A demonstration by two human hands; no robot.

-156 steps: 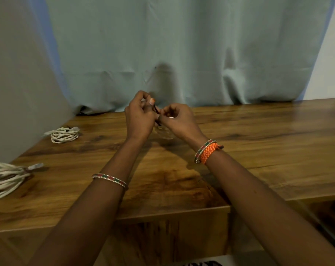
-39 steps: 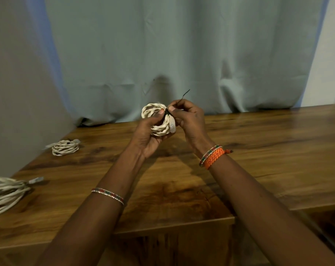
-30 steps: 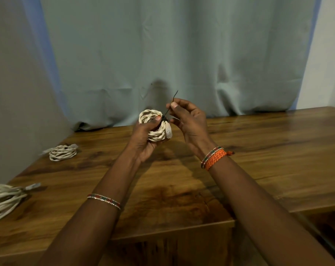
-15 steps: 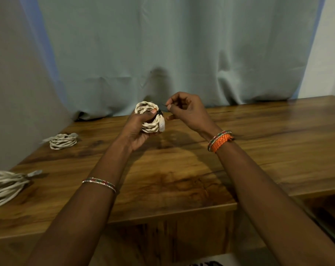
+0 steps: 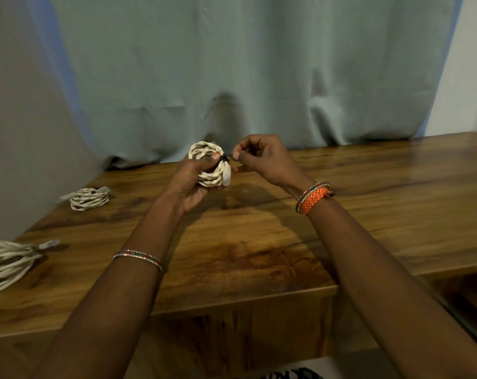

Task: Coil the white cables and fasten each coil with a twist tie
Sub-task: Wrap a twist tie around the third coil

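Note:
Above the wooden table (image 5: 259, 242) my left hand (image 5: 189, 184) grips a small coil of white cable (image 5: 211, 166), thumb pressed on its upper right side. A black twist tie (image 5: 227, 157) is wrapped round the coil there. My right hand (image 5: 262, 160) pinches the tie's free end between thumb and forefinger, just right of the coil. A second coiled white cable (image 5: 88, 198) lies on the table at the back left. A looser bundle of white cable (image 5: 9, 262) lies at the left edge, partly out of view.
A grey-green curtain (image 5: 245, 77) hangs behind the table and drapes onto its back edge. The table's front edge runs below my forearms. A lower dark wooden surface (image 5: 467, 294) shows at the right.
My hands have turned the coil into view. My right hand lowered the tie's upright free end and now pinches it close against the coil. My left hand still holds the coil.

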